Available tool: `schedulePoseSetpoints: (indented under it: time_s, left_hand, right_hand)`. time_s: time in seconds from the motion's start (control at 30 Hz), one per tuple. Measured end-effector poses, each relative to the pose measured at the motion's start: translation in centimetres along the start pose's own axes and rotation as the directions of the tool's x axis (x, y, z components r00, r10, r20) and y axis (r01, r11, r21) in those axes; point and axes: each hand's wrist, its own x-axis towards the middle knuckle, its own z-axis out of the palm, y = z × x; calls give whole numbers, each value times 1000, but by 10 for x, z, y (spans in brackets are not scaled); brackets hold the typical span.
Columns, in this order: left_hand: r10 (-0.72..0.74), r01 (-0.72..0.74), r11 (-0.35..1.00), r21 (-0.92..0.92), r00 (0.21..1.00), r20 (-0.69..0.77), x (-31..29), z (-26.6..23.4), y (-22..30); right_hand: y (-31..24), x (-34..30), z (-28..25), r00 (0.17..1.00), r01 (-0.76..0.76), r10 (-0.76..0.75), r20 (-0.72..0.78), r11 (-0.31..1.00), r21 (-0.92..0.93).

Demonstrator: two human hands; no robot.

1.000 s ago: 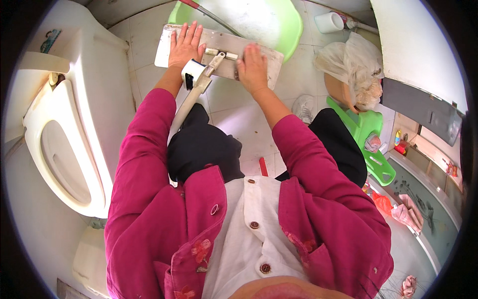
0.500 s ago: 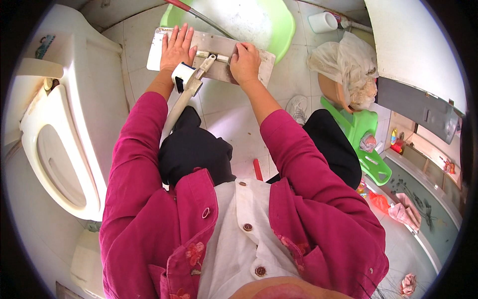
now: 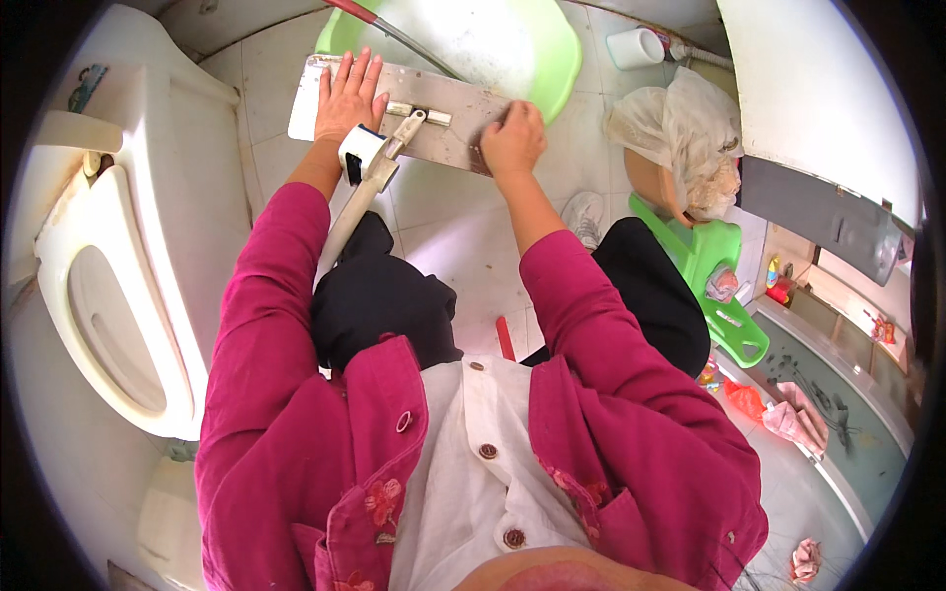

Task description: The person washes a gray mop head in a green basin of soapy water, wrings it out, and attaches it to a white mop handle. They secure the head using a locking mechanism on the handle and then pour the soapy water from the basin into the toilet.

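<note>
While left hand (image 3: 347,94) lies flat, fingers spread, on grey mop head (image 3: 414,118), right hand (image 3: 512,138) grip closes on its right end; green basin (image 3: 552,69) just behind.

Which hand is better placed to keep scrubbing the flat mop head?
Probably the right hand: it is closed on the right part of the grey mop head, seemingly gripping something small. The left hand lies flat and open on the left end, pinning it over the green basin.
</note>
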Motion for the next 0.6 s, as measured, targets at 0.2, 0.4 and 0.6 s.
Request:
schedulePoseSetpoints:
  time_s: [0.2, 0.4, 0.6]
  left_hand:
    - [1, -1, 1000, -4, 1000, -15, -5, 7, -3]
    - [17, -19, 999, -33, 998, -61, -6, 5, -3]
    - [21, -25, 999, -46, 997, -75, -3, 8, -1]
  right_hand:
    - [-54, -13, -20, 970, 155, -177, 165, 978, 136]
    - [18, -21, 16, 991, 131, -132, 5, 986, 99]
    - [-10, -27, 11, 934, 343, -357, 24, 910, 232]
